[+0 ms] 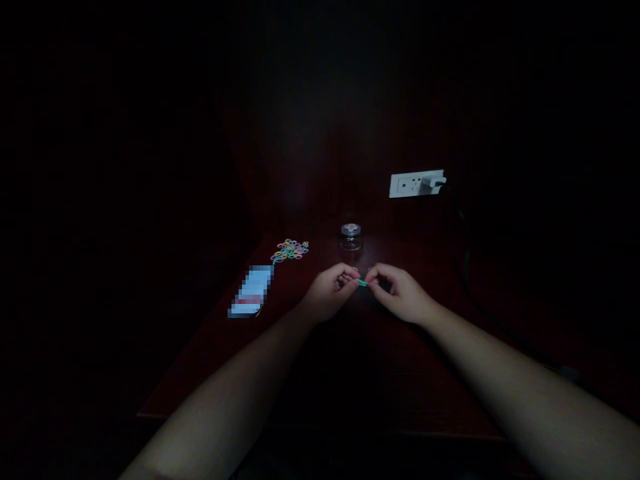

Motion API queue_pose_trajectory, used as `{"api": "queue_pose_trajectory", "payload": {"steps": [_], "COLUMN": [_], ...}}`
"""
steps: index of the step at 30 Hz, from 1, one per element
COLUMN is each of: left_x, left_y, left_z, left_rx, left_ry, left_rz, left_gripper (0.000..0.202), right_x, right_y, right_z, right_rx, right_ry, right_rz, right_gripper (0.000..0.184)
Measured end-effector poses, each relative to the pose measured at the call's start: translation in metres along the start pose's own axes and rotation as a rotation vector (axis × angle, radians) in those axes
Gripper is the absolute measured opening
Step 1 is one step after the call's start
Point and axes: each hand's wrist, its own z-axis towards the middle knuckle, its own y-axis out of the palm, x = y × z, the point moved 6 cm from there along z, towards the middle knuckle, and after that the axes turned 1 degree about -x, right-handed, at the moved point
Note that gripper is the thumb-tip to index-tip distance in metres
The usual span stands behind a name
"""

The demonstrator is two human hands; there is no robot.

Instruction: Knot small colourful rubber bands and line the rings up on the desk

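Note:
Over a dark red wooden table (280, 347), my left hand (330, 292) and my right hand (397, 292) meet fingertip to fingertip. Both are pinched on a small green rubber band (361, 283) held between them. A pile of several small colourful rubber bands (291, 251) lies on the table to the upper left of my left hand. A small clear glass jar (351, 236) with a pale lid stands just beyond my hands.
A blurred blue-white flat packet (251, 292) lies at the table's left. A white wall socket (413, 184) with a white plug sits on the back panel; a dark cable (470, 280) runs down at the right. The surroundings are very dark.

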Motion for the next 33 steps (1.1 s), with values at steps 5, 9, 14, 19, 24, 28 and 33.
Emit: {"api": "queue_pose_trajectory", "payload": {"steps": [5,9,14,19,24,28,33], "left_x": [0.002,0.003,0.002,0.003,0.005,0.003,-0.002], "left_y": [0.002,0.000,0.000,0.001,0.001,0.000,0.005], "left_z": [0.000,-0.001,-0.001,0.000,0.001,0.002,0.001], "left_rx": [-0.027,-0.019,0.000,0.030,0.046,0.049,-0.034], "left_ry": [-0.005,-0.030,-0.024,-0.004,0.029,0.024,-0.028], "left_rz": [-0.020,-0.006,0.006,-0.044,-0.022,-0.055,-0.193], "left_gripper": [0.019,0.017,0.018,0.017,0.014,0.013,0.015], "right_x": [0.003,0.004,0.007,0.004,0.008,0.012,0.006], "right_y": [-0.002,-0.003,-0.001,0.003,0.007,0.004,0.007], "right_z": [0.001,0.001,0.001,-0.001,-0.003,-0.002,0.000], "right_rx": [0.031,0.030,0.011,-0.043,-0.103,-0.071,-0.081], "right_ry": [0.050,0.068,0.082,0.043,0.033,0.033,0.039], "right_rz": [-0.027,-0.032,-0.010,0.060,0.117,0.099,0.177], "right_gripper": [0.011,0.013,0.018,0.012,0.009,0.009,0.012]}}
